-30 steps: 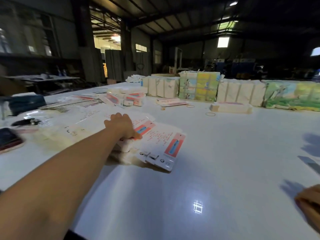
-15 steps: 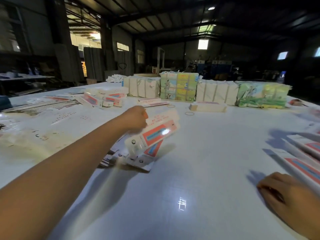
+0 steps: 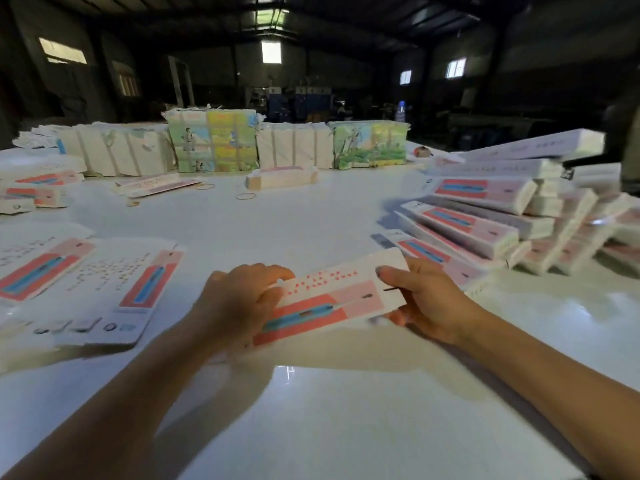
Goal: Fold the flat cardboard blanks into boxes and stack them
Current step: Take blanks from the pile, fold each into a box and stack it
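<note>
White table [image 3: 311,427]. Flat blanks [image 3: 104,289] at 9 o'clock; folded boxes [image 3: 485,216] stacked at 2 o'clock. Wrapped bundles [image 3: 214,140] at 12 o'clock.

left hand [image 3: 239,303] + right hand [image 3: 420,301] gripping cardboard blank [image 3: 332,296] by its ends | flat blanks [image 3: 104,289] off left | folded boxes [image 3: 485,216] piled off right

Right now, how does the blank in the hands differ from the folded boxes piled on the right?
The held blank is gripped at both ends, by the left hand and the right hand; the folded boxes rest stacked on the table. It is one piece; they are many. Both share the red-and-blue print.
</note>
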`<control>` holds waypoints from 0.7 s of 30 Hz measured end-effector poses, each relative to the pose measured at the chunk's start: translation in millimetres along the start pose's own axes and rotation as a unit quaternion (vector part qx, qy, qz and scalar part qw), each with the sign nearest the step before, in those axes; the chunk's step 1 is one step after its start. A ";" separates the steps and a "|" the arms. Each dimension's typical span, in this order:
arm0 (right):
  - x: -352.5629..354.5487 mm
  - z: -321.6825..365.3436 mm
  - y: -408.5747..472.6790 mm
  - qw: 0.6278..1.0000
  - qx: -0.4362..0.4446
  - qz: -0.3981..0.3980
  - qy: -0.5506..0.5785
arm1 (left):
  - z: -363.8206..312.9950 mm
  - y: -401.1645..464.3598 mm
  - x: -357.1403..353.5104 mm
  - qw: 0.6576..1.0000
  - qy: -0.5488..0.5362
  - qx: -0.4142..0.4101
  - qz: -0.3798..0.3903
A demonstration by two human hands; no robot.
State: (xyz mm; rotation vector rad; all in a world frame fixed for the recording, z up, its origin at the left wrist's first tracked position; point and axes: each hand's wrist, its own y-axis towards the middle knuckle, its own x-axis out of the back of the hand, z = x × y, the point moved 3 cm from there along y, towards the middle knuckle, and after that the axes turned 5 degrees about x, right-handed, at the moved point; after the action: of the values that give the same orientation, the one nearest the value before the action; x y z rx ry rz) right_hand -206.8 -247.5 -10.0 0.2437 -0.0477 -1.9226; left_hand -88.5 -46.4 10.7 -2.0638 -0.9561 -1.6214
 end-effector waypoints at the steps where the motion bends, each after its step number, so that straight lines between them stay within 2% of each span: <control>1: -1.6 0.3 -1.1 1.000 0.006 0.003 -0.008 | -6.2 -4.5 -3.4 0.998 0.047 -0.031 -0.027; 5: -11.9 3.1 -6.9 0.998 0.036 0.052 -0.015 | -35.6 -17.1 -12.5 0.989 0.083 -0.100 -0.072; 9: -16.4 6.3 -10.4 0.997 -0.006 0.076 0.026 | -37.8 -17.2 -7.4 0.975 0.058 -0.126 -0.172; 12: -16.7 2.7 -10.5 0.997 -0.040 0.059 0.018 | -36.4 -16.6 -6.3 0.976 0.057 -0.125 -0.169; 16: -18.3 4.4 -13.0 0.987 -0.092 0.080 0.104 | -36.0 -17.9 -4.6 0.976 0.026 -0.134 -0.170; 18: -18.6 4.7 -13.1 0.992 -0.080 0.064 0.070 | -36.8 -19.8 -3.2 0.976 0.030 -0.132 -0.170; 21: -16.8 5.7 -11.6 0.997 -0.011 0.008 -0.072 | -39.3 -19.5 -3.1 0.973 0.081 -0.121 -0.182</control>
State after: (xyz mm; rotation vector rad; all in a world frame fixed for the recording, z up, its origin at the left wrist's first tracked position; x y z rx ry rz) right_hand -212.9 -228.2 -3.7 0.0890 -0.1230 -1.9204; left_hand -130.3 -58.5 16.4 -1.9461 -1.1809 -2.1527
